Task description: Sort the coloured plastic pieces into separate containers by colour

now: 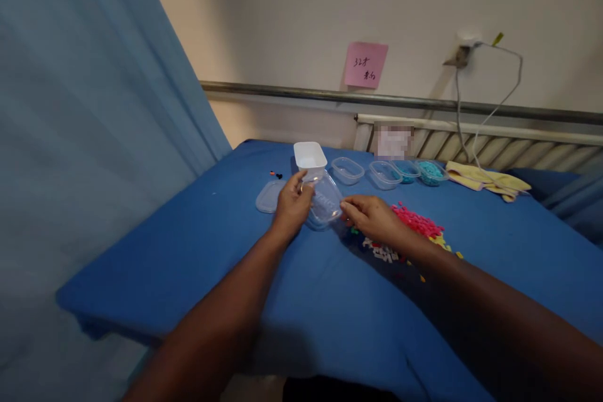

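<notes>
Between my hands is a clear plastic container lid (326, 200), tilted above the blue-covered table. My left hand (293, 206) grips its left edge, fingers closed, with a ring on one finger. My right hand (370, 215) pinches the opposite corner between thumb and fingers. Another clear lid (267, 197) lies flat just left of my left hand. Behind it stands a white square tub (309, 158). Under the held lid shows the edge of another clear piece, mostly hidden. Beside my right wrist are loose pink pieces (418, 222) and white pieces (385, 254).
Clear containers (347, 171) stand in a row at the back; some hold turquoise pieces (429, 171). Yellow pieces (440, 242) lie at right. A yellow cloth (487, 179) and a cable (459, 107) are near the radiator (443, 141). A blue curtain (94, 107) hangs left.
</notes>
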Motion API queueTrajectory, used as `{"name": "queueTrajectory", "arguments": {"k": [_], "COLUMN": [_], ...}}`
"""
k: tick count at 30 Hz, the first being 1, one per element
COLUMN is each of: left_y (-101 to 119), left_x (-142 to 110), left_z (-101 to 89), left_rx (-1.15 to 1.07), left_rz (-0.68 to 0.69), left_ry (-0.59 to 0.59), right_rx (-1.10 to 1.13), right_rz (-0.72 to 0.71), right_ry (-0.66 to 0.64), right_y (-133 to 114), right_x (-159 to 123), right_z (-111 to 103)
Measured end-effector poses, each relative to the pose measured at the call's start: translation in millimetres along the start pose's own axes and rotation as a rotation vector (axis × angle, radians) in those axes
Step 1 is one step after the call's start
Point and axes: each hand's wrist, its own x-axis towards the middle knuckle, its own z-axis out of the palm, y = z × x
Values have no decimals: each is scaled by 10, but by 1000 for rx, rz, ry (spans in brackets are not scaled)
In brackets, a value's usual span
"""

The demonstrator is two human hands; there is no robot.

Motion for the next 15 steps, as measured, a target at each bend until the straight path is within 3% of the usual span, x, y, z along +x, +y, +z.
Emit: {"name": "queueTrajectory", "arguments": {"k": [4, 8, 11, 15], "left_y": [88, 31, -50, -17], "left_x": [211, 413, 524, 563], "left_z": [-520, -989, -1157, -1175], "left_rx": [277, 493, 657, 815], "left_rz": [137, -7, -76, -97], "left_ry": [129, 166, 175, 215], "right_rx": [87, -4, -133, -378], "right_rz": [-16, -31, 43, 236], "right_ry": [-61, 36, 198, 517], "right_y": [5, 224, 531, 1004], "right_x": [232, 340, 338, 275], "right_z": [150, 54, -380, -1246]}}
